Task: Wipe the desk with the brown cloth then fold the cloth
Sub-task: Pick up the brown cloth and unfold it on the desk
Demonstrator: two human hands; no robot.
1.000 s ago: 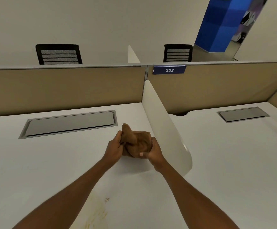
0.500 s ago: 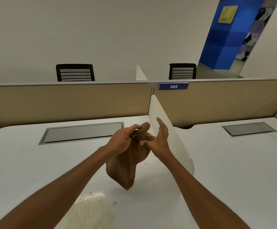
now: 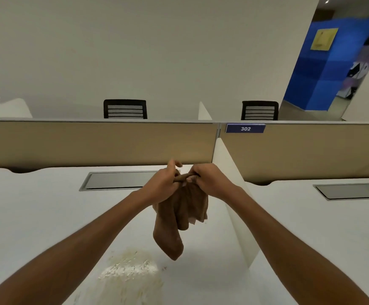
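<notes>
The brown cloth (image 3: 179, 219) hangs crumpled in the air above the white desk (image 3: 36, 216), its lowest corner well off the surface. My left hand (image 3: 161, 186) and my right hand (image 3: 210, 181) both pinch its top edge, close together, at about the height of the back panel's foot. A patch of pale, grainy spilled stuff (image 3: 128, 274) lies on the desk below the cloth, toward me.
A white divider panel (image 3: 234, 205) stands just right of the cloth, between this desk and the neighbouring one. A tan back partition (image 3: 91, 144) closes the far edge. A grey cable flap (image 3: 117, 180) is set in the desk behind my left hand. Chairs stand beyond.
The cloth was bunched in both hands on the desk, then lifted; my right hand, open a moment ago, now grips the top edge. The cloth hangs longer and looser.
</notes>
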